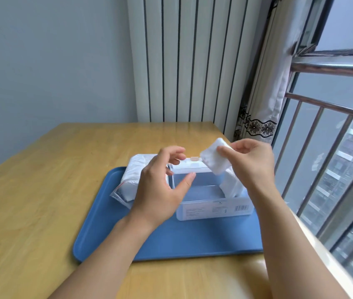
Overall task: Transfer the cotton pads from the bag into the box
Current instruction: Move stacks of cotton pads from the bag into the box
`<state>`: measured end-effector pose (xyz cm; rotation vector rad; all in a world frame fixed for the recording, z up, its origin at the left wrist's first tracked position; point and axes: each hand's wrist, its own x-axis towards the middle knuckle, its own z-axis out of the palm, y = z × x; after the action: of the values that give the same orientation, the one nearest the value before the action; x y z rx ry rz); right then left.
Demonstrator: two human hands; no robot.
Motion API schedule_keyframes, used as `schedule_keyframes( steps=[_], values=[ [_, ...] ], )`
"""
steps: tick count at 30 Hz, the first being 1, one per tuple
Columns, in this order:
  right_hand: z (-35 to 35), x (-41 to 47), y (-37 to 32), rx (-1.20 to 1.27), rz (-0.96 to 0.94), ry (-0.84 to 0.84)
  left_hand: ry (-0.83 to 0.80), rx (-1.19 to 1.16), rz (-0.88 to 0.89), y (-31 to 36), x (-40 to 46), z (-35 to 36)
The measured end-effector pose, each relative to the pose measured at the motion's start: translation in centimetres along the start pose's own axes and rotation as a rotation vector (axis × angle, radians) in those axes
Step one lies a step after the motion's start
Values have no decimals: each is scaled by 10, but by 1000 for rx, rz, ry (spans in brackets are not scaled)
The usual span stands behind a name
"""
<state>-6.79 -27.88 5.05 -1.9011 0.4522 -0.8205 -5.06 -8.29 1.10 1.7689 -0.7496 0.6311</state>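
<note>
Nearest, left hand (pixel 160 186) hovers loosely spread, holding nothing; right hand (pixel 251 160) pinches 1 white square cotton pad (pixel 214 159) above clear plastic box (pixel 212 203) (more pads stacked inside, right).

Both forearms come in from the bottom edge and are bare. The left hand (pixel 162 186) is raised with the palm turned to the right, its fingers loosely curved and apart, holding nothing. The right hand (pixel 251 162) is higher, and its thumb and fingers pinch a pad (pixel 214 158).
</note>
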Motion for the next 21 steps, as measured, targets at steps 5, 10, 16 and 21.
schedule_keyframes(
  steps=[5, 10, 16, 21],
  values=[
    [7, -11, 1, -337, 11, -22, -194, 355, 167, -7, -2, -1],
    [15, -12, 10, -647, -75, -55, -320, 411, 160, -12, -5, -2],
    [17, -5, 18, -776, -96, -48, -447, 433, 142, -14, -4, -3],
    [16, -11, 14, -567, -179, -62, -410, 378, 128, -11, -4, -2]
  ],
)
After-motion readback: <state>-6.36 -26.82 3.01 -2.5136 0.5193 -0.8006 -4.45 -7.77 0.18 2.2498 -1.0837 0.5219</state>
